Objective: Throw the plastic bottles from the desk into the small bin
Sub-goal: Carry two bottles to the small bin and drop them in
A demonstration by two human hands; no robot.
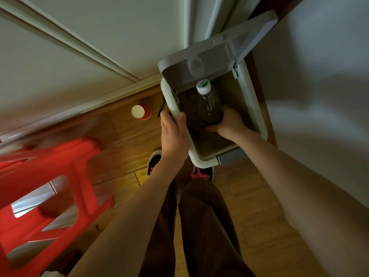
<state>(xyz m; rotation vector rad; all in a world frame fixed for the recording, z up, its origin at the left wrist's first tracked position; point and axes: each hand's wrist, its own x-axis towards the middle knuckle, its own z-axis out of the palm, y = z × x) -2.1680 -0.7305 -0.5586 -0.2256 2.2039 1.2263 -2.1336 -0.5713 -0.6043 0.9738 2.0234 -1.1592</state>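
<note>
bottle point(210, 104): light, thin, slick; looks near empty
right hand point(229, 121): fingers clamped on base, over bin point(169, 96)
left hand point(173, 132): fingers gripping rim

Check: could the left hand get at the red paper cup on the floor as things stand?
Probably yes: the left hand rests on the bin rim, and the red paper cup stands just beside it on bare floor, nothing between.

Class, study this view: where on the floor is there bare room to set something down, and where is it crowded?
Bare wood floor lies between the red stool, the red cup and the person's shoes. More lies right of the legs, below the bin's pedal. It is crowded at the bin, where the left hand grips the rim and the right hand holds the bottle.
</note>
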